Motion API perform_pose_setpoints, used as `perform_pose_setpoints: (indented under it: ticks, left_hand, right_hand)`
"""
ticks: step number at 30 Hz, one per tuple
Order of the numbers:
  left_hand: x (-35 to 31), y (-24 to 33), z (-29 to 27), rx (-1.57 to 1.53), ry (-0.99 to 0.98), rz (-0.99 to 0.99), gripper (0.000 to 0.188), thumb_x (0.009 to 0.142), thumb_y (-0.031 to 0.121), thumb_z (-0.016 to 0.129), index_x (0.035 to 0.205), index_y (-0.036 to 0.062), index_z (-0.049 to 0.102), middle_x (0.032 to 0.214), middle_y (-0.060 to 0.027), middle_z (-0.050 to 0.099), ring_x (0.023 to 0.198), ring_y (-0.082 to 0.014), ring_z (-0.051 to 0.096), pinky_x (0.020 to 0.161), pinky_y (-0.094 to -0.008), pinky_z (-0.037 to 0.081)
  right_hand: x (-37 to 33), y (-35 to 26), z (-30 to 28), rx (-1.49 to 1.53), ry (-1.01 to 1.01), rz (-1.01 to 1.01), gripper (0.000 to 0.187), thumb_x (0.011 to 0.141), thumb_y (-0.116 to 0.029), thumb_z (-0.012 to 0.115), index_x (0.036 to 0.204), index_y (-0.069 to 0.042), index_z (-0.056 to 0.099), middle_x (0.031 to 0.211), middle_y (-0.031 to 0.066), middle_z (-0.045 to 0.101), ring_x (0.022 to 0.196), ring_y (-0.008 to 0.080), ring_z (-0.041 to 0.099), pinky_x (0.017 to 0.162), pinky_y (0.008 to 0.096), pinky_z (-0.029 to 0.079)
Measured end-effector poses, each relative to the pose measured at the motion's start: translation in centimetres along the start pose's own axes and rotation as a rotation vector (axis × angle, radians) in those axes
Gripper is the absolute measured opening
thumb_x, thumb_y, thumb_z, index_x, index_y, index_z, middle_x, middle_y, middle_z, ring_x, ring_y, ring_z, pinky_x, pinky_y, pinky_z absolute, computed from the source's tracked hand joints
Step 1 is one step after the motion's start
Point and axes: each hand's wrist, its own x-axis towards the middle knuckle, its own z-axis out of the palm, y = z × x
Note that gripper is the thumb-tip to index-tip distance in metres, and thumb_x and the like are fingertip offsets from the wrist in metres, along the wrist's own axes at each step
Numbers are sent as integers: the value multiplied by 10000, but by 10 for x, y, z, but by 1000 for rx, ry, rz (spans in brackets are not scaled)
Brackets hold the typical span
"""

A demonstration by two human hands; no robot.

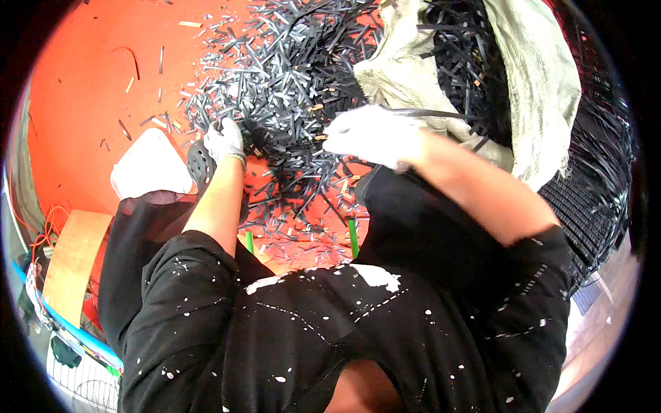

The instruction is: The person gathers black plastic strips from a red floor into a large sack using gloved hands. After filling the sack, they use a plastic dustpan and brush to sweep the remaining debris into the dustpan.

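My left hand (225, 140), in a white glove, is at the near left edge of a loose pile of short black and grey strips (275, 86). Its fingers are curled, and what they hold, if anything, is hidden. At the right side of the pile is my right hand (372, 136), also gloved in white. Glare washes out its fingers, so I cannot see whether they grip anything. A longer dark strip (430, 113) runs rightward from behind that hand. Beyond it, an open pale woven sack (537, 76) contains many black strips (468, 69).
Red flooring (82, 110) lies under the pile, with stray strips and small orange bits. A white rounded object (153, 167) sits beside a dark perforated shoe (200, 164). Black bundled strands (592, 186) stand at the right, a wooden board (76, 255) at the left.
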Motion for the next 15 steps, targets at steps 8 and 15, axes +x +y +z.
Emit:
perform_pose_setpoints:
  ticks: [8,15]
  left_hand:
    - [-57,15,31,254,111,-7,757,809,577,562,1464,221,431,1576,-219,228,1437,-418,246,1148,-514,264]
    - [-111,36,96,-290,-288,-151,676,882,439,617,1395,28,458,1328,-191,540,1162,-297,548,1031,-367,415]
  right_hand:
    - [137,127,145,864,909,851,876,730,-444,812,1440,-116,418,1441,188,339,1211,338,516,993,391,471]
    - [154,47,136,1222,681,661,759,826,-376,692,1481,-171,370,1365,145,541,1108,270,612,944,372,487]
